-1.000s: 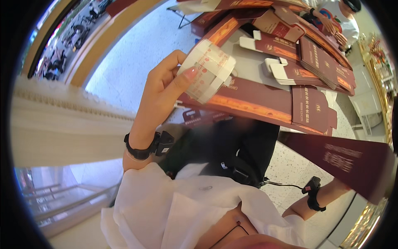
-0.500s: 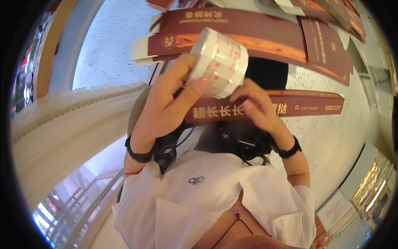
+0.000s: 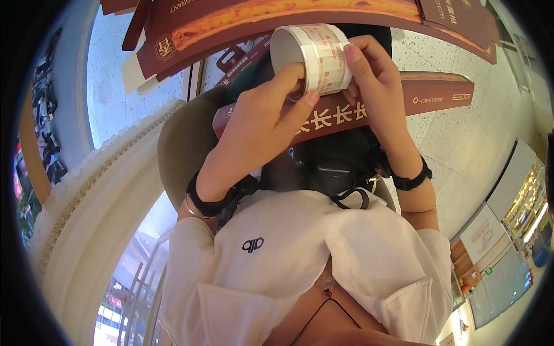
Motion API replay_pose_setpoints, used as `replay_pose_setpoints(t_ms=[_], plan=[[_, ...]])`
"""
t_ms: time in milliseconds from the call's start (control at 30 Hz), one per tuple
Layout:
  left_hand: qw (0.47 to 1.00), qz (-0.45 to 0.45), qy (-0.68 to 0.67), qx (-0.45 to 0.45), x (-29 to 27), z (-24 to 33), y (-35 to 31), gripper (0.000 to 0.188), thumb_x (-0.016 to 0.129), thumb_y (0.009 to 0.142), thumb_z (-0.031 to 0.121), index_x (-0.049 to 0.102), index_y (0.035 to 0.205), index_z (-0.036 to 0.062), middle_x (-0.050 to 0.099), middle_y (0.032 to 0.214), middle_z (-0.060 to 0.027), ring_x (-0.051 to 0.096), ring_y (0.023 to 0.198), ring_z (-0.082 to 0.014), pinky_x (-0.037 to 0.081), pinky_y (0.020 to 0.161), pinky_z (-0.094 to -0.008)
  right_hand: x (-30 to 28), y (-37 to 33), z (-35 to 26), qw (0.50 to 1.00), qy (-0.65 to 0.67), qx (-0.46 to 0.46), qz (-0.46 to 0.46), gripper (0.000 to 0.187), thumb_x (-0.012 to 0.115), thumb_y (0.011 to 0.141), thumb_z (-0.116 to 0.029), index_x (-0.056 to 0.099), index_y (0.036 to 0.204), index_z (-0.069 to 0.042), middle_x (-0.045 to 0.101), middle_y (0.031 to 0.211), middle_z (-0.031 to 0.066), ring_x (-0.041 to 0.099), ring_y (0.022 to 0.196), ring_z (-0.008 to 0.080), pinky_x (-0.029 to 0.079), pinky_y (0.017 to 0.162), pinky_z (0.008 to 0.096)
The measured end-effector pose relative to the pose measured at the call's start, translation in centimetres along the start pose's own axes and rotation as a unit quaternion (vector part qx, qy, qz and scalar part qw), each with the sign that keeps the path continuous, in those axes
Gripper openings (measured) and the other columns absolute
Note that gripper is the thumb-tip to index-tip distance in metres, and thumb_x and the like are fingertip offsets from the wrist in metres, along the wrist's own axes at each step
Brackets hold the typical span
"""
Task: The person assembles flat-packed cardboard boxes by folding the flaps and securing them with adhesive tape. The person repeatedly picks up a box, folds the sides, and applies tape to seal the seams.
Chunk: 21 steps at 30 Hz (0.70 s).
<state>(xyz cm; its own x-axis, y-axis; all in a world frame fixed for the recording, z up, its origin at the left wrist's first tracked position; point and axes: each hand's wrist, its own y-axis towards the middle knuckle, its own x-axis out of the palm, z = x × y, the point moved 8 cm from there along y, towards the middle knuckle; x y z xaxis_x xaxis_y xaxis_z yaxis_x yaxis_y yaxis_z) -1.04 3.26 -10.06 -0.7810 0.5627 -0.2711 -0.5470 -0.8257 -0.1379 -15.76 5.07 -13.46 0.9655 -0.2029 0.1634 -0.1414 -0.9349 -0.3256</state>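
Note:
A white roll of stickers [image 3: 328, 60] with small red print is held up over my lap. My left hand [image 3: 259, 115] grips it from the left, fingers reaching into the hollow core and thumb on the outer face. At the roll's right edge my right hand [image 3: 378, 83] is closed, thumb and fingertips pressed on the label strip. Whether a sticker has come loose there I cannot make out. Just below the roll, a long narrow maroon box [image 3: 430, 97] lies across my lap, partly covered by both hands.
A larger maroon carton [image 3: 259, 29] with an orange food picture and open pale flaps spans the far side. White fabric with beaded trim [image 3: 98, 167] hangs at the left. A black bag [image 3: 329, 164] rests at my waist. Speckled floor [image 3: 450, 150] shows at the right.
The roll has turned so its core opening faces left. My right hand has risen from below to the roll's right edge. In the picture, the large carton appears higher.

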Motion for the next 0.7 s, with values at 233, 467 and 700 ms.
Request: replay_pose_setpoints(t_ms=[233, 467, 700], plan=[[0.972, 0.064, 0.217, 0.068, 0.5, 1.1, -0.9, 0.022, 0.063, 0.081, 0.009, 0.057, 0.101, 0.0043, 0.062, 0.067, -0.0148, 0.062, 0.061, -0.0331, 0.048, 0.054, -0.038, 2.6, -2.3, -5.5, 0.857, -0.353, -0.375, -0.038, 0.031, 0.078, 0.073, -0.018, 0.051, 0.076, -0.004, 0.046, 0.074, 0.005, 0.048, 0.061, 0.0159, 0.041, 0.05, 0.0253], [0.95, 0.085, 0.24, 0.182, 0.6, 3.3, -1.3, 0.024, 0.067, 0.075, 0.006, 0.061, 0.097, 0.0018, 0.063, 0.07, -0.0112, 0.063, 0.063, -0.0286, 0.05, 0.057, -0.036, 2.7, -2.2, -5.0, 0.883, -0.326, -0.32, -0.105, 0.033, 0.08, 0.07, -0.017, 0.05, 0.072, -0.003, 0.044, 0.067, 0.0045, 0.044, 0.055, 0.0158, 0.037, 0.048, 0.0251], [0.935, 0.086, 0.261, 0.223, 0.8, 4.3, -1.3, 0.026, 0.068, 0.072, 0.003, 0.063, 0.097, 0.0003, 0.065, 0.075, -0.0105, 0.066, 0.07, -0.0263, 0.053, 0.064, -0.0343, 2.2, -2.4, -5.1, 0.882, -0.33, -0.322, -0.099, 0.027, 0.075, 0.074, -0.021, 0.053, 0.075, -0.006, 0.048, 0.071, 0.0071, 0.05, 0.06, 0.0261, 0.042, 0.051, 0.0326]])
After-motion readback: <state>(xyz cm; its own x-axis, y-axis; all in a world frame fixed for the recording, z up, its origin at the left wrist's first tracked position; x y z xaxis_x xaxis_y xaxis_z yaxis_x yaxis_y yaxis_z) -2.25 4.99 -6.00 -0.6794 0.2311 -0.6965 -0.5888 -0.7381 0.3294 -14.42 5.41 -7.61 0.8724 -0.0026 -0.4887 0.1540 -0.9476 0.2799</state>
